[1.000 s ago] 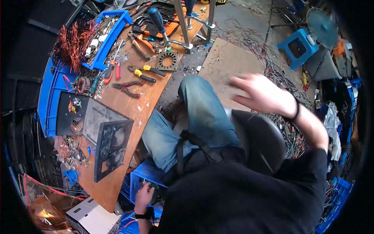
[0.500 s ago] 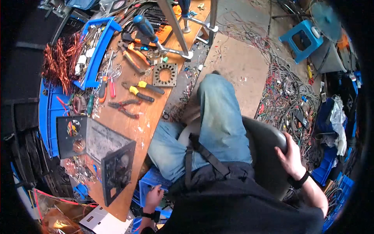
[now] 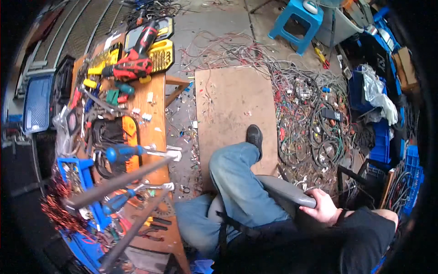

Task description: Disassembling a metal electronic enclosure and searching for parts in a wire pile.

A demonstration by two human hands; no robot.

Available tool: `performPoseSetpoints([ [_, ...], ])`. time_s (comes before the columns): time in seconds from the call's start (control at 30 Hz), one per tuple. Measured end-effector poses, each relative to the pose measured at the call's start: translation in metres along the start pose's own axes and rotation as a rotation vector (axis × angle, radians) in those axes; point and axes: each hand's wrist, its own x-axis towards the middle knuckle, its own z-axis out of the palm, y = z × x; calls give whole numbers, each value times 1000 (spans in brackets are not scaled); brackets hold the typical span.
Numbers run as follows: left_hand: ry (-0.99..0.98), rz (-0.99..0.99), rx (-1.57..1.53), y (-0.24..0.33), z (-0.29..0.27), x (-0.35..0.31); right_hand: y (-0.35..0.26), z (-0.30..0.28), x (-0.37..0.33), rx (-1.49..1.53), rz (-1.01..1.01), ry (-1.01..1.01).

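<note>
My right hand (image 3: 321,208) is closed around the end of the grey plastic chair edge (image 3: 285,189), fingers over the top. My left hand does not show. In front of me, my bent leg in blue jeans (image 3: 237,178) ends in a dark shoe (image 3: 254,139) on a brown board (image 3: 235,100). To the left, the wooden workbench (image 3: 155,123) bears a red and black power drill (image 3: 134,64), a yellow bit case (image 3: 162,54) and two blue-handled screwdriver-like tools. One blue handle (image 3: 123,153) lies by an orange and black tool pouch (image 3: 130,132).
Two metal bars (image 3: 123,185) cross above the bench. A blue bin (image 3: 86,173) with copper wire (image 3: 59,201) stands at its left. Tangled cables (image 3: 315,123) cover the floor to the right. A blue stool (image 3: 301,23) stands farther off, and blue crates (image 3: 413,166) line the right side.
The view has swung up and away, showing more of the far bench and floor. My left hand has gone out of view. My right hand still holds the chair edge.
</note>
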Motion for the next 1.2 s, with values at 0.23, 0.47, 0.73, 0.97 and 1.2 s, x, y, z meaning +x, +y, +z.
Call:
performPoseSetpoints([
  [0.23,-128,-62,136,135,-179,-63,14,-9,-7,8,-43,52],
  [0.47,-6,-194,217,288,-240,-119,15,1,0,-112,-22,31],
  [0.73,184,-433,-67,490,-126,-104,60,152,63,-461,-146,-217],
  [0.97,289,-598,-398,605,-80,-26,168,43,116,-653,-110,-497],
  [1.2,308,-594,-661,534,-6,53,234,-212,258,-873,-53,-560],
])
